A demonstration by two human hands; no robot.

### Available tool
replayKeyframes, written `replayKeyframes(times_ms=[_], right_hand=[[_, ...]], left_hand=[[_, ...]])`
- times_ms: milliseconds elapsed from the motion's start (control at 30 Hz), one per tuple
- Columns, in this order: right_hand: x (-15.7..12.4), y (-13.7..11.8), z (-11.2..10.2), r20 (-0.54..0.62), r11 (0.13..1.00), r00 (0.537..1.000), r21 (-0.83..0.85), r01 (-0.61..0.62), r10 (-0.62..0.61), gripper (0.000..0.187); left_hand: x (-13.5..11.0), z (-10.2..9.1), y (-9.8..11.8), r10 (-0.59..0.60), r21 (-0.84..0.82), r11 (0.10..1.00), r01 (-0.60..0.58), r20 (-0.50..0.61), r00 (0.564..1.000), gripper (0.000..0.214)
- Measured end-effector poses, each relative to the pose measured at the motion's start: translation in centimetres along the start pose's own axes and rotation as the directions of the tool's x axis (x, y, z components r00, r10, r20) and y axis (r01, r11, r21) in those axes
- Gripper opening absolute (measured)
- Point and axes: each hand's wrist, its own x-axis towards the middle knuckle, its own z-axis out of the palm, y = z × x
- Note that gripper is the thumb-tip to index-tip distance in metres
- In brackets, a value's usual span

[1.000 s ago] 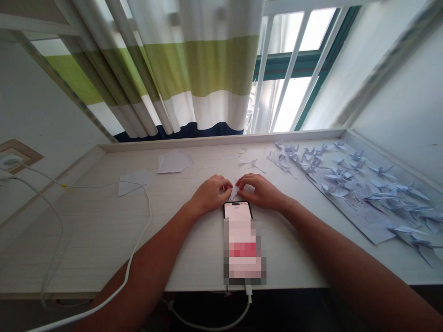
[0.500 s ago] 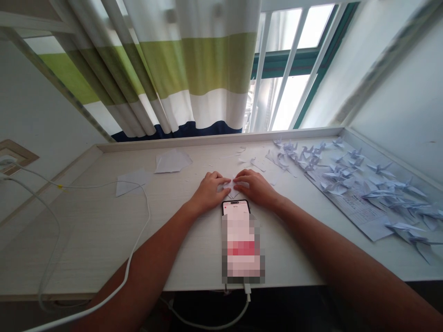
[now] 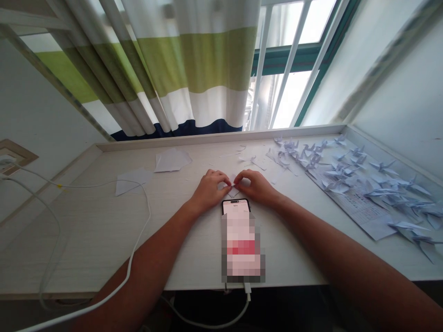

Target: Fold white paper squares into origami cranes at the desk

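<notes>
Both our hands pinch: left hand (image 3: 208, 190), right hand (image 3: 256, 186) on small folded paper (image 3: 232, 190), just beyond phone (image 3: 242, 244). We read nothing: screen blurred, printed sheet (image 3: 362, 208) at right too small.

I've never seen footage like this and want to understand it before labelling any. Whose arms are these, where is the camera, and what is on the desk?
There is no machine here: these are a person's own bare arms, filmed by a camera worn on their head, looking forward and down. The left hand and right hand meet over a pale desk and pinch a small folded paper between their fingertips. Nearer the camera lies a phone, plugged into a white cable. To the right, many folded paper cranes sit on and around a printed sheet. Loose paper sheets lie to the left, below a striped curtain.
</notes>
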Motion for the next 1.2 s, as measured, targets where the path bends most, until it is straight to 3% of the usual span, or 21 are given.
replayKeyframes(times_ms=[133, 333, 833, 1000, 1200], right_hand=[[-0.4, 0.1, -1.0, 0.093, 0.989, 0.99, -0.09, 0.114, -0.105, 0.017], [-1.4, -0.6, -2.3, 0.256, 0.944, 0.961, -0.279, 0.176, -0.104, 0.026], [-1.3, -0.4, -2.5, 0.278, 0.935, 0.951, -0.282, 0.215, -0.135, 0.026], [-1.1, -0.8, -2.4, 0.209, 0.954, 0.972, -0.251, 0.161, -0.108, 0.023], [-1.0, -0.6, -2.5, 0.241, 0.95, 0.954, -0.21, 0.233, -0.18, 0.02]], left_hand=[[0.0, -0.5, -0.2, 0.154, 0.094, 0.983, -0.161, 0.072, 0.985, 0.012], [-0.4, -0.8, -0.6, 0.223, 0.158, 0.956, -0.248, 0.157, 0.962, 0.018], [-1.1, -1.1, -0.8, 0.228, 0.201, 0.94, -0.275, 0.227, 0.947, 0.027], [-0.7, -1.0, -1.2, 0.2, 0.073, 0.974, -0.213, 0.155, 0.967, 0.025], [-0.2, -1.0, -1.9, 0.258, -0.039, 0.966, -0.255, 0.137, 0.956, 0.02]])
